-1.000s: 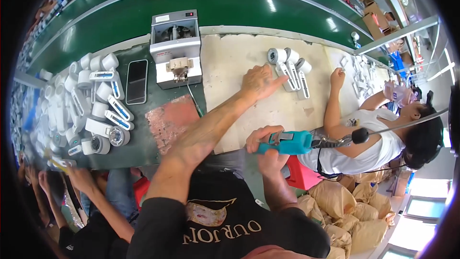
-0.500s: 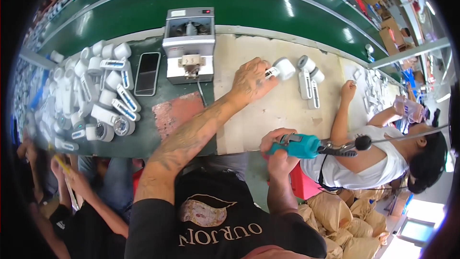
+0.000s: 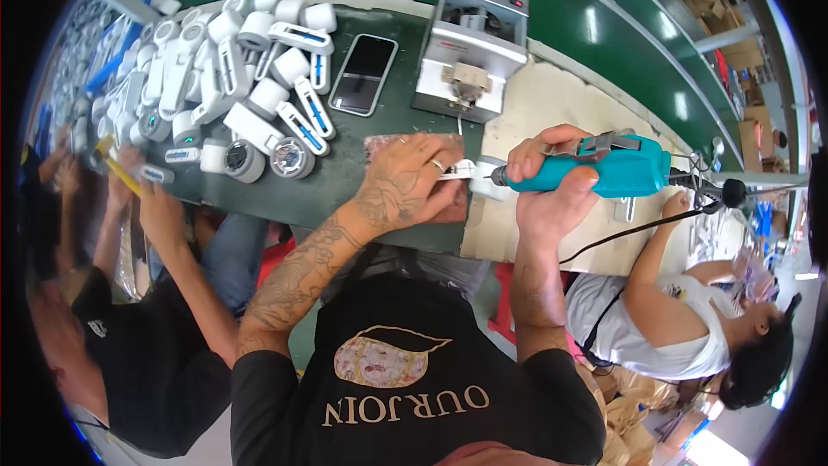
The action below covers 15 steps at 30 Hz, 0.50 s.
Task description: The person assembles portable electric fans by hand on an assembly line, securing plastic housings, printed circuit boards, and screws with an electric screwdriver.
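My left hand, with a ring on one finger, rests over a reddish mat and grips a white plastic part with a round end. In my right hand is a teal electric screwdriver, held level. Its bit points left at the part's round end; whether the tip touches cannot be made out. A grey screw feeder stands just beyond my hands.
Many white plastic parts lie heaped at the left, beside a phone. Beige board covers the right of the bench. One co-worker at left holds a yellow-handled tool; another sits at right.
My left hand has come back with the white part, from the beige board to the red mat. The screwdriver has moved up to it. The whole view has shifted leftward.
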Tool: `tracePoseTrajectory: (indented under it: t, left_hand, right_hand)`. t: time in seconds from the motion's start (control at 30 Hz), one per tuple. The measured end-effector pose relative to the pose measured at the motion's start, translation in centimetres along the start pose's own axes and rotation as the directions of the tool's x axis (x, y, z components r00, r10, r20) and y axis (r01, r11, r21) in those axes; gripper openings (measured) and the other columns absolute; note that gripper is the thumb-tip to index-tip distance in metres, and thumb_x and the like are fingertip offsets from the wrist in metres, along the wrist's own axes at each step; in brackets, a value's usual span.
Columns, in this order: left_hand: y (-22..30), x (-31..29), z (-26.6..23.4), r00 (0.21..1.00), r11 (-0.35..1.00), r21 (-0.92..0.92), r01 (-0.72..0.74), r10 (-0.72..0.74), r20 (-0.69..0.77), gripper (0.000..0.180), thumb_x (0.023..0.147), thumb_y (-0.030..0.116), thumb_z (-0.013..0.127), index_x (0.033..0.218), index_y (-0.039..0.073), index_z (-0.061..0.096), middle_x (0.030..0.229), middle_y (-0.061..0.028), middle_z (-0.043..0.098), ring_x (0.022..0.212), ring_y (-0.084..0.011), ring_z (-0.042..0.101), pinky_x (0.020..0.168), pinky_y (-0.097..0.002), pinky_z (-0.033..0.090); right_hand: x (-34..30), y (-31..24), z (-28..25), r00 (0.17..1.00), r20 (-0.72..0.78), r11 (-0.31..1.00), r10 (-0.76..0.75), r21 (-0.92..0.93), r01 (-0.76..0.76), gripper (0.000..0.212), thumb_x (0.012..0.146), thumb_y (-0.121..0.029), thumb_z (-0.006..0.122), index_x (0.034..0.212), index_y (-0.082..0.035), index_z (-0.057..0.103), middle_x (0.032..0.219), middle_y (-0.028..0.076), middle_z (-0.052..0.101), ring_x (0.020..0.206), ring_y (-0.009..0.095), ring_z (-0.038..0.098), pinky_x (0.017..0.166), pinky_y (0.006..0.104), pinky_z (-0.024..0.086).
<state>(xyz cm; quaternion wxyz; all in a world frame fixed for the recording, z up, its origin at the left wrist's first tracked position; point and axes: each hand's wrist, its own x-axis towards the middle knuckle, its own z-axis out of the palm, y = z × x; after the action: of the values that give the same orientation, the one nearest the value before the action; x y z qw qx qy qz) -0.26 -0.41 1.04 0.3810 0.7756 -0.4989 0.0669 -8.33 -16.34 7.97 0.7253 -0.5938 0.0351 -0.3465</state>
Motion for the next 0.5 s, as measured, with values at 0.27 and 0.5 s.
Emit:
tracePoseTrajectory:
  t: [0.27,0.5]
  left_hand:
    - [-1.0,-0.9,0.4,0.999,0.994,-0.106,0.022,-0.017,0.041,0.024,0.086,0.025,0.069,0.102,0.008,0.067,0.107,-0.0062,0.063,0.101,-0.0278,0.061,0.089,-0.0409,0.049]
    - [-2.5,0.6,-0.6,0.966,0.976,-0.151,0.159,-0.122,0.228,0.033,0.085,0.034,0.070,0.106,0.009,0.068,0.100,-0.0093,0.061,0.097,-0.0296,0.056,0.088,-0.0456,0.044]
  right_hand:
    - [0.6,1.8,1.7,0.998,0.059,0.999,0.002,-0.046,0.000,0.075,0.086,-0.068,0.061,0.106,0.003,0.052,0.067,0.007,0.050,0.058,0.018,0.050,0.053,0.0326,0.043]
    - [4.2,4.4,2.5,0.997,0.043,0.985,-0.070,-0.156,0.076,0.066,0.093,-0.061,0.058,0.105,0.004,0.053,0.070,0.008,0.053,0.061,0.018,0.055,0.058,0.0324,0.047]
